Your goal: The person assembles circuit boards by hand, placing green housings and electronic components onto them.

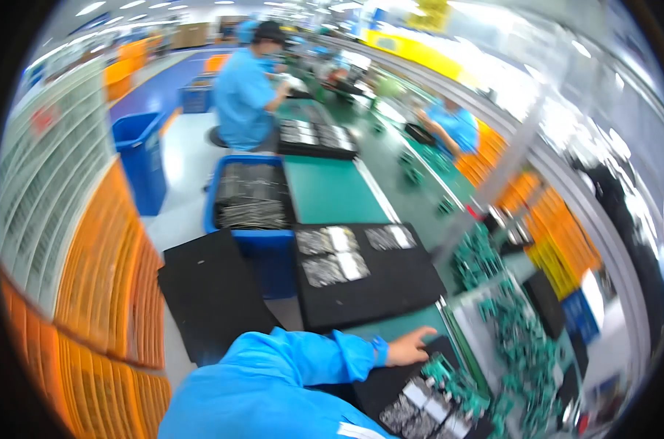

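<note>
My left arm, in a blue sleeve, reaches across the lower middle. At its end my left hand [411, 347] has its fingers stretched out, with nothing visible in them. It is just above the edge of a black foam sheet [379, 384] on the bench. Close below the hand lie several green plastic parts [449, 380], and beside them are clear bags with white labels [423, 406], blurred, their contents too unclear to name. My right hand is out of the picture.
Ahead, a black foam stack [368, 293] carries more labelled bags. Left of it stand a blue bin [248, 241] of grey sheets and black boards [211, 293]. Many green parts [519, 351] fill the right side. Orange crates [105, 285] line the left; two people work farther along.
</note>
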{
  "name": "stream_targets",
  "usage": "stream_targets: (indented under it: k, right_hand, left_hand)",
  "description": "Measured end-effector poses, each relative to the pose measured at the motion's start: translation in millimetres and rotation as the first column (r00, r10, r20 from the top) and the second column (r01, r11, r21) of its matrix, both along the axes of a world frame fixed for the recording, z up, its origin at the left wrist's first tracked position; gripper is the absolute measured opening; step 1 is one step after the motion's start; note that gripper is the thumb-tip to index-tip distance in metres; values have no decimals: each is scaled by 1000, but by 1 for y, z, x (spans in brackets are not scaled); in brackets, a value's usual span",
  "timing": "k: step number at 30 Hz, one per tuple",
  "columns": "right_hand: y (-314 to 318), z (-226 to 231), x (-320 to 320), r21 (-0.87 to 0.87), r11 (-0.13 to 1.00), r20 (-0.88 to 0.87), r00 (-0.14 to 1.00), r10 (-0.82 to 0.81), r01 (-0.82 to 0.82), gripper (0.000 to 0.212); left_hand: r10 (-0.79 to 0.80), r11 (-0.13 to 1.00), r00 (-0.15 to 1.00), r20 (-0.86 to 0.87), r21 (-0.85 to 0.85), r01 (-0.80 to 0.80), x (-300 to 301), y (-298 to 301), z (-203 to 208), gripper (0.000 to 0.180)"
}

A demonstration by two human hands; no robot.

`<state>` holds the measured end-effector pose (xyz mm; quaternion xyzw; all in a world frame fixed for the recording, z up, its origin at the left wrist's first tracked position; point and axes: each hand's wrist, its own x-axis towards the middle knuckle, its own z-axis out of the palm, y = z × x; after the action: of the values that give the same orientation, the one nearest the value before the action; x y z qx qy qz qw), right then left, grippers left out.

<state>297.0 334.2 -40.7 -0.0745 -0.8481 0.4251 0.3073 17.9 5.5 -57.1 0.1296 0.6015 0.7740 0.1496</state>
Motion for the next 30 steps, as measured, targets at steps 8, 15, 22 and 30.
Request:
stream_targets:
  k: [8,15,22,30]
  right_hand:
    - [-65,43,6,-800,179,-543,818,191,-573,62]
    - [-80,17,41,-987,60,-157,983,-97,-152,53]
    - [40,-13,136,-961,257,-257,681,-686,-103,52]
    - [238,-79,233,-986,151,-164,499,-851,-68,50]
  left_hand:
    - [20,939,965,263,327,-108,18,-20,56,63]
    - [-240,962,953,187,177,208,69,66,81,64]
    - [-703,711,700,128,130,691,102,88,97,51]
    - [-639,762,764,92,-58,645,91,61,87,35]
